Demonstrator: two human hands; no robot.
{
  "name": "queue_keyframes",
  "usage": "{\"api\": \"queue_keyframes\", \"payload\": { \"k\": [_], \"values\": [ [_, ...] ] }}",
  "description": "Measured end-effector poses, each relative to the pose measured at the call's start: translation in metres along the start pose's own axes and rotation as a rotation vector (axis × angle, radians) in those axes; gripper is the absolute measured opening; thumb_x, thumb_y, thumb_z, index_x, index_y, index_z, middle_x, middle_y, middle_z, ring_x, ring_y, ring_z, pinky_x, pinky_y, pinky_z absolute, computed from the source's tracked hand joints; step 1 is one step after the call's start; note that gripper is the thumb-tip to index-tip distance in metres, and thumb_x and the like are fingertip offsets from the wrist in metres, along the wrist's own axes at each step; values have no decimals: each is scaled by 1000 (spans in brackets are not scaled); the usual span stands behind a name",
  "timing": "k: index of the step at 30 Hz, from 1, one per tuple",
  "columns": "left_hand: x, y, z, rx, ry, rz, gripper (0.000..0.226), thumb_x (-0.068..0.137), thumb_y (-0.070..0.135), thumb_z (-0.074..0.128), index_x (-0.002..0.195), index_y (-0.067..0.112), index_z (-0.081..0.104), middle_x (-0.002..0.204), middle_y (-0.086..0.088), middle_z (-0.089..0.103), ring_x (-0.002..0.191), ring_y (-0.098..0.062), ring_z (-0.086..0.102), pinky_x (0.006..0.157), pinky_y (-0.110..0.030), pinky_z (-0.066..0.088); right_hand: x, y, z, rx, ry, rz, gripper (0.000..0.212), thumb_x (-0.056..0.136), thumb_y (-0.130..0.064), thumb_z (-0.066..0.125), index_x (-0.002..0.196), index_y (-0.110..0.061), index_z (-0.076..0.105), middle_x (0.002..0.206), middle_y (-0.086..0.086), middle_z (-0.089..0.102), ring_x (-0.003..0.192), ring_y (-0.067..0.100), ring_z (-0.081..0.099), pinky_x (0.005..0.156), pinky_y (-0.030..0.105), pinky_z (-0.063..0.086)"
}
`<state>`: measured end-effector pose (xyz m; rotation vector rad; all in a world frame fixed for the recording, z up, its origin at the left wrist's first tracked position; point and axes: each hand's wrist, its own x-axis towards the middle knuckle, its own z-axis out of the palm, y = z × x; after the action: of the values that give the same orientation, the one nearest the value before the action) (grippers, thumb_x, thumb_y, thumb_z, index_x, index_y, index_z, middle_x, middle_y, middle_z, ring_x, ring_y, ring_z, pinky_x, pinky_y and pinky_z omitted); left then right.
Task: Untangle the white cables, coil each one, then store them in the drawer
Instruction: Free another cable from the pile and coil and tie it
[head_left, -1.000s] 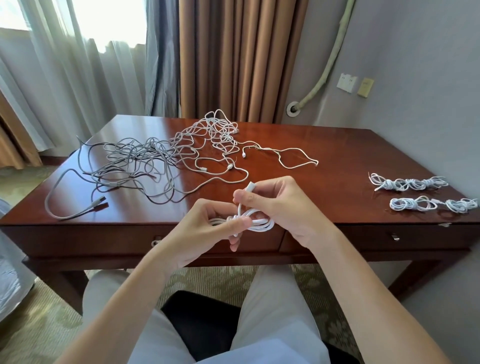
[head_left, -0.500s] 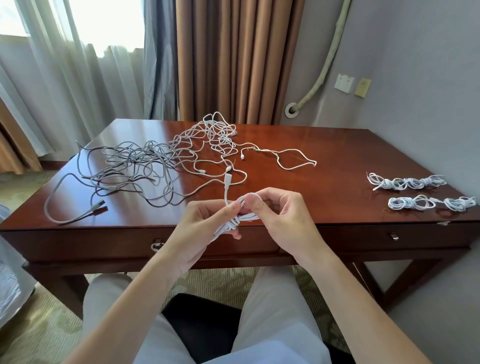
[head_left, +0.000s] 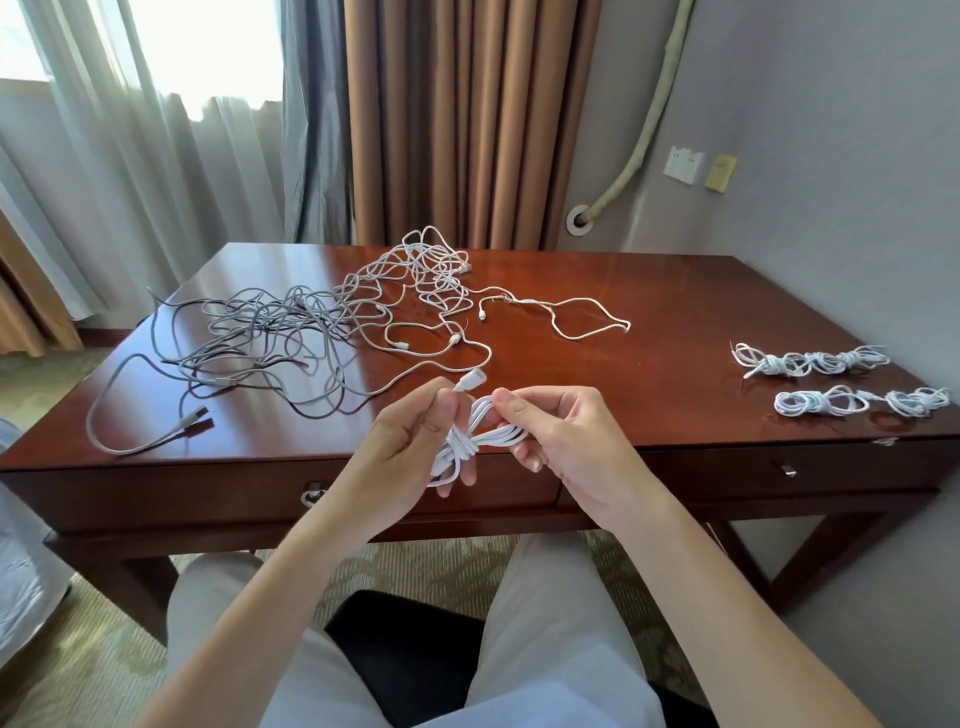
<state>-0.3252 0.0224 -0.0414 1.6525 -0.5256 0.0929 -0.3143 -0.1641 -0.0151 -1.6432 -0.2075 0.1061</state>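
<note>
I hold a coiled white cable (head_left: 480, 439) in front of the desk's near edge. My left hand (head_left: 410, 447) grips the coil's middle, and the cable's plug end (head_left: 470, 378) sticks up from its fingers. My right hand (head_left: 566, 441) pinches the loops on the coil's right side. A tangle of white and grey cables (head_left: 332, 322) lies spread over the left and middle of the wooden desk (head_left: 649, 306). Coiled white cables lie at the desk's right edge: one bundle (head_left: 810, 362) farther back, another (head_left: 862, 402) nearer. The drawers (head_left: 519, 480) under the desktop are closed.
A loose white cable (head_left: 566, 317) trails right from the tangle. A grey plug end (head_left: 195, 415) lies near the desk's front left. Curtains hang behind the desk, and a wall with sockets (head_left: 685, 164) is at the right. My knees and a dark chair seat are below.
The coil has been turned in my hands and its free end wound around the middle. The plug end now sticks up from my left hand's fingers instead of my right's.
</note>
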Motion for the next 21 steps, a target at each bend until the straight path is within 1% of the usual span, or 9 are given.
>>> {"api": "queue_keyframes", "payload": {
  "k": [2, 4, 6, 8, 9, 11, 13, 17, 21],
  "values": [
    [2, 1, -3, -99, 3, -66, 54, 99, 47, 47, 95, -7, 51, 68, -20, 63, 56, -34, 52, 54, -39, 42, 0, -1, 2, -25, 5, -19, 22, 98, -26, 68, 98, -9, 81, 89, 14, 76, 55, 12, 52, 51, 21, 44],
    [3, 3, -9, -197, -37, -113, 53, 92, 43, 53, 90, -10, 51, 72, -17, 62, 58, -31, 55, 50, -35, 42, -2, -1, 4, -26, 1, -19, 21, 97, -24, 68, 100, -7, 80, 85, 8, 77, 54, 11, 53, 50, 21, 44],
    [4, 8, -13, -225, -105, -139, 47, 88, 38, 57, 83, -8, 55, 89, -10, 63, 61, -28, 58, 48, -32, 44, -3, -1, 6, -13, -15, 1, 20, 98, -21, 68, 99, -5, 80, 81, 7, 76, 53, 11, 53, 49, 20, 44],
    [3, 13, -15, -154, -120, -151, 36, 84, 36, 60, 73, 2, 63, 103, -3, 59, 62, -27, 61, 48, -31, 46, -3, -1, 7, -1, -27, 21, 20, 98, -19, 67, 96, -3, 80, 71, 5, 72, 52, 11, 53, 48, 20, 43],
    [3, 16, -15, -92, -102, -149, 32, 83, 34, 60, 70, 5, 66, 103, 0, 59, 61, -25, 63, 47, -31, 47, -3, -1, 8, 3, -31, 33, 21, 98, -18, 67, 95, -1, 79, 67, 3, 69, 51, 11, 53, 48, 19, 43],
    [4, 19, -14, 29, -51, -134, 28, 87, 21, 60, 71, 1, 69, 100, 3, 58, 57, -20, 65, 43, -28, 47, -2, -2, 10, 7, -35, 58, 23, 98, -19, 67, 96, 1, 79, 63, 2, 66, 51, 10, 54, 48, 19, 43],
    [5, 21, -15, 128, -27, -116, 29, 93, 8, 58, 68, -3, 65, 97, 4, 57, 54, -17, 65, 41, -23, 44, -2, -3, 12, 19, -40, 76, 24, 99, -20, 66, 96, 1, 78, 63, 3, 65, 51, 9, 53, 48, 18, 43],
    [5, 23, -18, 228, -61, -96, 28, 88, 15, 59, 70, -3, 68, 95, 7, 57, 51, -25, 51, 43, -26, 37, -4, -1, 14, 22, -44, 99, 25, 99, -22, 65, 96, -1, 78, 67, 7, 64, 51, 9, 53, 49, 18, 45],
    [5, 23, -16, 297, -61, -147, 27, 94, 1, 59, 71, -11, 66, 92, 6, 57, 45, -8, 46, 42, -16, 34, -3, 3, 14, -30, -15, 90, 25, 99, -24, 66, 96, -3, 78, 69, 10, 66, 51, 9, 54, 50, 18, 46]
  ]
}}
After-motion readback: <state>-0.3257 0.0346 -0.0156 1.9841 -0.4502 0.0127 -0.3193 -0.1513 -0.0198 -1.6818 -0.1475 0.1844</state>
